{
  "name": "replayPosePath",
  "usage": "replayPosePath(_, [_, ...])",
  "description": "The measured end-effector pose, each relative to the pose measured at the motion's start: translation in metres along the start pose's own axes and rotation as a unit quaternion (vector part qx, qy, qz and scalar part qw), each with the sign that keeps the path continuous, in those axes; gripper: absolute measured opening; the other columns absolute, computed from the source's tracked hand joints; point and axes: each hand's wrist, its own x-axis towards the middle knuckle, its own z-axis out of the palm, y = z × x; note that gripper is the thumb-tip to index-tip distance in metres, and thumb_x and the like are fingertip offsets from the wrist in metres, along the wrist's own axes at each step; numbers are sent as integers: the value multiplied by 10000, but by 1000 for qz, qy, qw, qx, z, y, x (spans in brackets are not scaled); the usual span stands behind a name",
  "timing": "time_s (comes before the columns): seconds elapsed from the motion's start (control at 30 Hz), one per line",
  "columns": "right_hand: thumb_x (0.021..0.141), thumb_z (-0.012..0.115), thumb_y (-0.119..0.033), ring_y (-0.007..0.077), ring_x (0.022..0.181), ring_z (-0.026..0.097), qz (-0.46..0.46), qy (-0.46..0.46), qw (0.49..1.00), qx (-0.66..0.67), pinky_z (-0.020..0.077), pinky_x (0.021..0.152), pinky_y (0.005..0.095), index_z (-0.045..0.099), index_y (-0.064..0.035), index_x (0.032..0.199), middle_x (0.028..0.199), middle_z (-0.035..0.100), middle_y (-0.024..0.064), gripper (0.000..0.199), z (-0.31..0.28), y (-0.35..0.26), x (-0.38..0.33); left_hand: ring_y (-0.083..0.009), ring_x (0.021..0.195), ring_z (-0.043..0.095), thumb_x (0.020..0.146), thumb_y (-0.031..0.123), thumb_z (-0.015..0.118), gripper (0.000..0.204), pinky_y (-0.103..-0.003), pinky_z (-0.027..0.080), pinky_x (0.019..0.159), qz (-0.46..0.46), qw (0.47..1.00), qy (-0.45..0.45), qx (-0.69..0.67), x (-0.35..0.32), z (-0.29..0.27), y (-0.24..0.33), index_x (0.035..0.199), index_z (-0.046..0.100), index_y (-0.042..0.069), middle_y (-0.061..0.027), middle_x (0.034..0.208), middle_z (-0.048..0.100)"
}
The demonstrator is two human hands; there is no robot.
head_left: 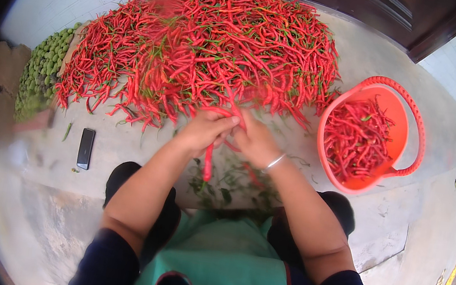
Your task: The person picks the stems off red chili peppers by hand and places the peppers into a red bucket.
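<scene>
My left hand point(201, 131) and my right hand point(257, 142) meet in front of me, fingers closed on long red chili peppers. One chili pepper point(208, 164) hangs down below my left hand. Others poke out above the fingers, toward the pile; how many each hand holds is hidden. A bracelet point(276, 160) circles my right wrist. Just beyond my hands spreads a big heap of red chili peppers point(247, 46) with green stems. To the right stands a coral-red basket point(403, 135) with a raised handle, partly filled with loose red peppers point(356, 136).
Green stems and leaves point(222, 193) litter the concrete floor point(391, 224) between my knees. A dark phone point(85, 149) lies at the left. Beyond it is a pile of round green produce point(50, 62). A dark door point(341, 0) stands behind the heap.
</scene>
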Motion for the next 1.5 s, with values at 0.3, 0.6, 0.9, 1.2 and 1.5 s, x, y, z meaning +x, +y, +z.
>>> replayPosePath(0.3, [851,572,-137,171,780,571,-48,57,994,-76,461,711,316,526,-40,1170,905,596,67,336,-4,-4,4,-57,385,317,874,225,578,195,-214,228,359,-7,998,-16,-55,7,-11,-1,767,551,65,35,530,414])
replayPosePath(0.6, [813,629,-94,118,872,582,184,-2,875,449,479,738,262,551,-17,1153,977,623,73,357,-18,-1,4,-43,386,315,882,207,542,195,-196,229,356,-14,994,-26,-105,7,-22,2,937,577,24,40,528,380])
replayPosePath(0.9, [855,622,-159,87,766,567,155,10,947,282,491,727,240,596,-13,1084,899,616,39,273,-41,-17,-4,-56,390,327,851,176,570,177,-212,232,372,-14,994,-110,-13,-3,-18,6,927,619,23,41,487,377])
replayPosePath(1.2, [847,632,-130,76,696,569,93,164,935,301,467,638,213,625,-9,910,785,618,9,136,-49,-14,-5,-63,392,333,844,183,572,203,-223,242,389,-21,990,-133,43,-7,-10,6,971,639,40,38,478,393])
replayPosePath(1.5, [802,651,-101,206,805,610,28,338,941,0,498,714,286,566,7,1050,920,625,107,283,-99,-12,-9,-45,420,305,850,186,571,114,-217,217,390,-19,1000,-2,-5,2,-15,1,846,595,74,49,522,412])
